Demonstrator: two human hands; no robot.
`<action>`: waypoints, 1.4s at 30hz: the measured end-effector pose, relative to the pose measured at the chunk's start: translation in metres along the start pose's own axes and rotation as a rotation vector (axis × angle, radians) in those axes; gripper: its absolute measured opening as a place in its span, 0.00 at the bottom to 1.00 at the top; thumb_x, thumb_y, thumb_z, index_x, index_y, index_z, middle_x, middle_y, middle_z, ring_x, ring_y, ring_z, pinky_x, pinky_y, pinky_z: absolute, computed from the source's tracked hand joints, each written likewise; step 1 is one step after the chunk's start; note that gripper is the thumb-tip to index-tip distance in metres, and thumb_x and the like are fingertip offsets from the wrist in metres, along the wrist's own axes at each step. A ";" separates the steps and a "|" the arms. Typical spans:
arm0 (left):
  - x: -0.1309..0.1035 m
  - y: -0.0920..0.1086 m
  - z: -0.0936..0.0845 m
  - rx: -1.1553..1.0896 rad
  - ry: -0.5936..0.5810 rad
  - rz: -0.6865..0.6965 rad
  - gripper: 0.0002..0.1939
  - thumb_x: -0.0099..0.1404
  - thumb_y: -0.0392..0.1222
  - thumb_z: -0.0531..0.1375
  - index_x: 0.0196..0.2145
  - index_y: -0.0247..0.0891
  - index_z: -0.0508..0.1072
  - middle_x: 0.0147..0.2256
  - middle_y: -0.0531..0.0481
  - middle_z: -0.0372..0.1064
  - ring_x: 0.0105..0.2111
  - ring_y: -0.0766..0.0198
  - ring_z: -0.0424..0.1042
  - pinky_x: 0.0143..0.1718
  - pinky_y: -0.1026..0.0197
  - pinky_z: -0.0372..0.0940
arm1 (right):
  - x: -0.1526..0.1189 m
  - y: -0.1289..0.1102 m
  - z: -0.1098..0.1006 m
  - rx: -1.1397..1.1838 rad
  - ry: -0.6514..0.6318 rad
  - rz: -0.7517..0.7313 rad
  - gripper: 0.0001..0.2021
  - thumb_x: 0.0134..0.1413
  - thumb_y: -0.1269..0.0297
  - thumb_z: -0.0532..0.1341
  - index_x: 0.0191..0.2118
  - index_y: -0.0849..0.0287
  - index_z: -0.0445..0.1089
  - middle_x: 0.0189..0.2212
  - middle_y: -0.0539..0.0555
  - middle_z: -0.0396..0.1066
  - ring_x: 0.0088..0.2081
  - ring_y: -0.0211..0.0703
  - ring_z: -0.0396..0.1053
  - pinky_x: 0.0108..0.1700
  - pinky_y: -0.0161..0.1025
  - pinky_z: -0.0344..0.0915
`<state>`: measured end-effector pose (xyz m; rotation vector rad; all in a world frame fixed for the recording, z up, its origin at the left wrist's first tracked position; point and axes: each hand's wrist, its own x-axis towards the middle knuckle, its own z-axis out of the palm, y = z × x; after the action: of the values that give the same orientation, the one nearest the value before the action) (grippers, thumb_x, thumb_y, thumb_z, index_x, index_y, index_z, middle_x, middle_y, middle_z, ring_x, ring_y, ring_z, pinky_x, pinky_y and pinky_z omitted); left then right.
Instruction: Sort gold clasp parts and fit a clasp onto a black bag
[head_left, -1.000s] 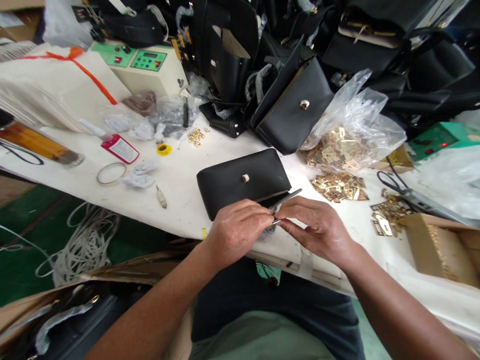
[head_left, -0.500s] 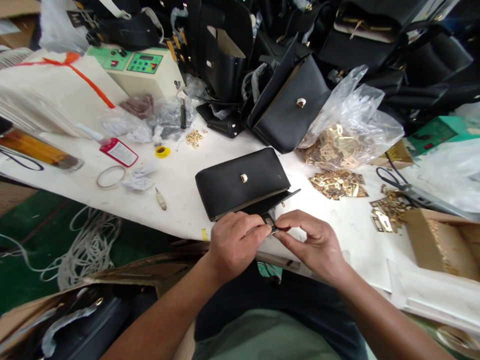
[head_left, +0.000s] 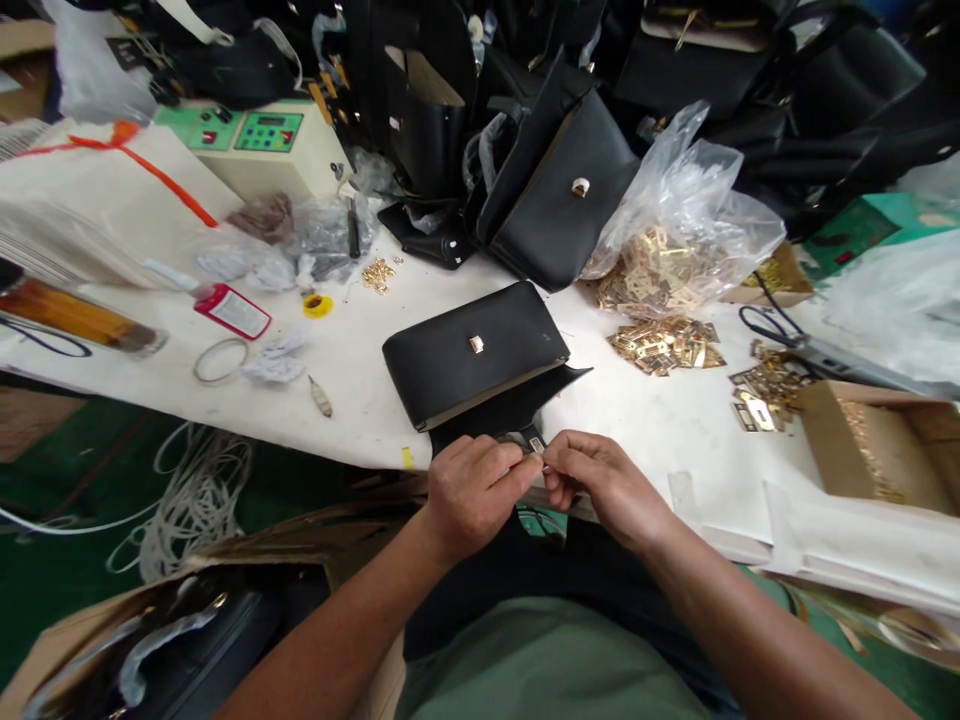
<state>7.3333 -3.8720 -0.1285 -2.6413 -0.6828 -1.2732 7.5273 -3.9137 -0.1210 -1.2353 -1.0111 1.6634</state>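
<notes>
A black leather handbag (head_left: 480, 345) lies on the table with a small gold clasp on its body. Its flap (head_left: 517, 402) is folded out towards me, with a small framed metal lock plate (head_left: 535, 444) on the end tab. My left hand (head_left: 476, 495) is closed on the flap edge, thumb and fingertips by the tab. At the tip of the same tab my right hand (head_left: 604, 485) pinches with thumb and forefinger, its fingertips touching those of the left. Any small part between the fingertips is hidden.
Gold metal plates (head_left: 667, 345) lie right of the bag, near a plastic bag (head_left: 660, 265) of more plates and a cardboard box (head_left: 847, 450). Leftwards are a red glue bottle (head_left: 234, 310), yellow tape (head_left: 317, 306) and a pointed tool (head_left: 319, 396). Black bags (head_left: 570, 190) stand behind.
The view has shifted slightly. The flap lies lower and more opened out, with its tab turned so the plate shows more. My right fingers have curled in closer to the tab tip.
</notes>
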 end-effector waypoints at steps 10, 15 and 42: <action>-0.013 0.044 -0.001 -0.713 -0.163 -1.077 0.16 0.72 0.51 0.58 0.45 0.35 0.74 0.28 0.50 0.72 0.19 0.71 0.63 0.21 0.66 0.57 | -0.008 0.017 -0.005 0.035 -0.024 -0.042 0.18 0.61 0.50 0.65 0.33 0.63 0.69 0.28 0.53 0.69 0.29 0.36 0.68 0.28 0.33 0.64; -0.004 0.038 0.006 -1.180 -0.257 -1.448 0.27 0.69 0.65 0.56 0.37 0.33 0.71 0.17 0.52 0.62 0.14 0.71 0.55 0.15 0.68 0.43 | -0.014 0.020 0.000 -0.052 -0.054 -0.074 0.21 0.64 0.47 0.62 0.32 0.63 0.68 0.28 0.54 0.68 0.28 0.37 0.66 0.29 0.34 0.65; 0.008 0.048 0.020 -1.144 -0.094 -1.474 0.16 0.62 0.52 0.61 0.28 0.34 0.67 0.15 0.54 0.60 0.14 0.72 0.56 0.17 0.68 0.50 | -0.020 0.027 0.003 -0.219 0.069 -0.100 0.24 0.62 0.42 0.61 0.33 0.63 0.69 0.27 0.53 0.67 0.27 0.36 0.62 0.28 0.35 0.61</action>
<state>7.3735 -3.9057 -0.1313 -2.6421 -3.0051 -2.2837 7.5248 -3.9423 -0.1391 -1.3506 -1.2165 1.4526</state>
